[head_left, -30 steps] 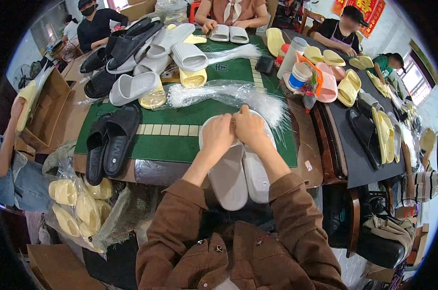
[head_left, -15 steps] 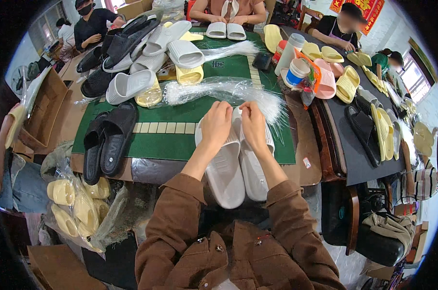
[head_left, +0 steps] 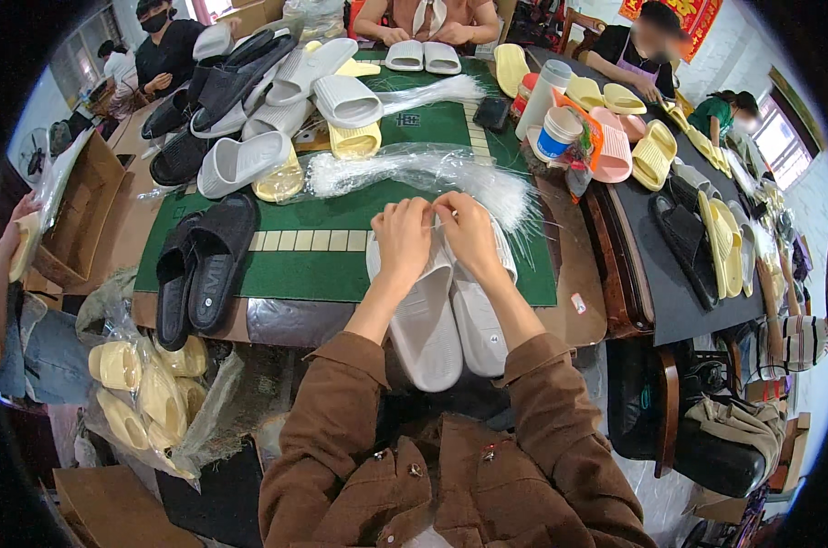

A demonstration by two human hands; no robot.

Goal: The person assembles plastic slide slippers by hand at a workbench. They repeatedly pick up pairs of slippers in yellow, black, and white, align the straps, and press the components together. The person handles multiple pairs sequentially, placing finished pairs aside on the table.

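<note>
A pair of light grey slide slippers lies side by side before me, heels toward me and overhanging the table's near edge: the left slipper (head_left: 423,329) and the right slipper (head_left: 479,333). My left hand (head_left: 403,239) rests over the left slipper's strap, fingertips pinched near the inner edge. Close beside it, my right hand (head_left: 471,233) bends over the right slipper's strap, with thumb and finger pressed together. Whatever lies between the fingertips is too small to make out. Just beyond my hands, a bundle of thin clear plastic strands (head_left: 432,175) sits partly in a clear bag.
A black slipper pair (head_left: 215,265) lies left on the green mat (head_left: 322,279). Grey, black and yellow slippers (head_left: 249,100) pile up behind. A white-blue cup (head_left: 558,134) stands right. Bagged yellow slippers (head_left: 149,393) hang lower left. Co-workers sit around the tables.
My hands have drawn closer together, with the right hand moving left toward the left one. The slippers have stayed nearly in place. At the back left, a grey slipper now shows above the pile.
</note>
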